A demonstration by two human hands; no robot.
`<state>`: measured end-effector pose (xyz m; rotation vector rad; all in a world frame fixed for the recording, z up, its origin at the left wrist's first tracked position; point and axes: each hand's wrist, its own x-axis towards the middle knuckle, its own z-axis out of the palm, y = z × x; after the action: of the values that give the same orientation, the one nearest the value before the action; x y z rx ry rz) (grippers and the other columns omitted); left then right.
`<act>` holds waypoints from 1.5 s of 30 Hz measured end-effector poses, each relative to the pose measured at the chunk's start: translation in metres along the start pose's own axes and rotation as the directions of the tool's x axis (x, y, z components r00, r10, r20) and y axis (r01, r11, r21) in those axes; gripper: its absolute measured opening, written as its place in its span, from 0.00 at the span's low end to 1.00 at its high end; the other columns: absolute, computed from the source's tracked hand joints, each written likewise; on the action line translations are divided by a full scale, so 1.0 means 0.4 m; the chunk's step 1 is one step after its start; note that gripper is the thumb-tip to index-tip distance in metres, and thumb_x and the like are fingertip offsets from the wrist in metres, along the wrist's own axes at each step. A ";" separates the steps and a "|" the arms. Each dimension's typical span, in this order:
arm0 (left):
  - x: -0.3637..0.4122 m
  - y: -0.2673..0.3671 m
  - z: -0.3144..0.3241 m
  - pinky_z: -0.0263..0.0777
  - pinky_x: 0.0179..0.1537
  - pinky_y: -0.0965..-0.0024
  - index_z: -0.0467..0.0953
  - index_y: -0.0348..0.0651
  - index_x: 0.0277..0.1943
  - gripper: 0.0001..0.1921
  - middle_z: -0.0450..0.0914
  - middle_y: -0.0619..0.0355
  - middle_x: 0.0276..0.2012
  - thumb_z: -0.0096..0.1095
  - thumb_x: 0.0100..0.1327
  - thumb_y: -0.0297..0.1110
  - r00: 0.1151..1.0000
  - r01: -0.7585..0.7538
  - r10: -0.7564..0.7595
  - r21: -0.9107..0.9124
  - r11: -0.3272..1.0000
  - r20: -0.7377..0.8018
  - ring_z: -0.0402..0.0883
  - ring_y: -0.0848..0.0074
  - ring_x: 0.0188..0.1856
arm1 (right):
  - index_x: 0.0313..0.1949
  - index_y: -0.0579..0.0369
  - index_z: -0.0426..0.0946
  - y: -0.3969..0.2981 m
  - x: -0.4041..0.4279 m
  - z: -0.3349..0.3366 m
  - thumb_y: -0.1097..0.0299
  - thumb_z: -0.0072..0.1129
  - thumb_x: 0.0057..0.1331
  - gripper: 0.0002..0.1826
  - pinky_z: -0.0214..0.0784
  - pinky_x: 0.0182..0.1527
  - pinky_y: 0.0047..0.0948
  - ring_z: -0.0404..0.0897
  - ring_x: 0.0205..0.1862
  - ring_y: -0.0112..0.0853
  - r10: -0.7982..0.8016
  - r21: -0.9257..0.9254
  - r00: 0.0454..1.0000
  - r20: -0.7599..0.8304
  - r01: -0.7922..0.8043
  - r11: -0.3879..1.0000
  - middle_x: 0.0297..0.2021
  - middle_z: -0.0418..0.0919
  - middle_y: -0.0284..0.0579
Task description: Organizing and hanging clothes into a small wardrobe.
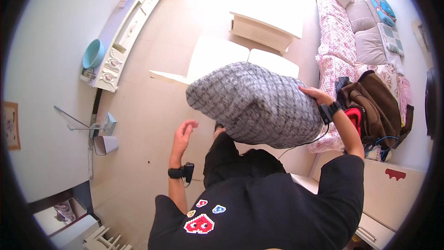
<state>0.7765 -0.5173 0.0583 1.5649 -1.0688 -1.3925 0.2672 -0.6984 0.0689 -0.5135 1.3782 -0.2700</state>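
Observation:
A grey checked cushion (pixel 256 104), plump and soft-looking, is in front of my body, above my legs. My right hand (pixel 317 94) lies against its upper right end with the fingers spread over the fabric; the palm side and thumb are partly hidden, so I cannot tell how firmly it holds. To the left of the cushion, my left hand (pixel 185 132) is raised in the air, its fingers slightly bent and apart, touching nothing. Both wrists wear black straps with small devices.
A sofa (pixel 334 38) with floral covers and brown clothing (pixel 374 107) runs along the right. Ahead are white table-like pieces (pixel 222 55) and a low cream table (pixel 260 31). A cream cabinet (pixel 128 31) with a blue basin (pixel 93 53) and a waste bin (pixel 105 145) stand left.

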 end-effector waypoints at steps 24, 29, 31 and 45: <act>0.401 0.270 0.085 0.65 0.51 0.68 0.70 0.35 0.51 0.22 0.74 0.49 0.49 0.64 0.52 0.27 0.249 -0.478 -0.008 0.130 0.869 0.968 0.74 0.62 0.49 | 0.32 0.58 0.71 0.452 -0.700 0.818 0.73 0.72 0.30 0.26 0.65 0.43 0.30 0.76 0.35 0.37 -0.628 -0.478 0.209 -0.750 0.484 0.733 0.33 0.76 0.43; 0.318 0.221 0.133 0.66 0.50 0.67 0.70 0.35 0.50 0.20 0.76 0.45 0.44 0.58 0.51 0.20 0.169 -0.532 0.014 0.079 0.843 0.986 0.75 0.59 0.47 | 0.33 0.59 0.71 0.506 -0.738 0.930 0.75 0.72 0.34 0.25 0.66 0.42 0.30 0.77 0.37 0.39 -0.687 -0.325 0.219 -0.692 0.756 0.569 0.33 0.77 0.48; 0.275 0.165 0.130 0.66 0.48 0.67 0.70 0.34 0.50 0.21 0.76 0.42 0.42 0.53 0.49 0.18 0.192 -0.623 0.076 0.061 0.780 0.978 0.75 0.54 0.46 | 0.30 0.59 0.70 0.539 -0.728 1.004 0.74 0.73 0.36 0.22 0.66 0.42 0.29 0.78 0.36 0.36 -0.668 -0.529 -0.044 -0.742 0.652 0.544 0.30 0.76 0.49; -0.047 -0.066 0.210 0.60 0.58 0.66 0.62 0.40 0.60 0.30 0.71 0.48 0.55 0.58 0.52 0.25 -0.094 -0.618 0.048 -0.096 0.781 0.994 0.67 0.64 0.59 | 0.22 0.57 0.67 0.727 -0.863 1.353 0.72 0.76 0.34 0.21 0.66 0.39 0.26 0.76 0.31 0.31 -0.556 -0.363 -0.141 -0.819 0.878 0.312 0.27 0.76 0.45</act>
<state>0.6946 -0.4917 0.0313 -0.0469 -2.5824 -1.8858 0.6993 -0.1829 0.2794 -0.9440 1.7978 -2.0738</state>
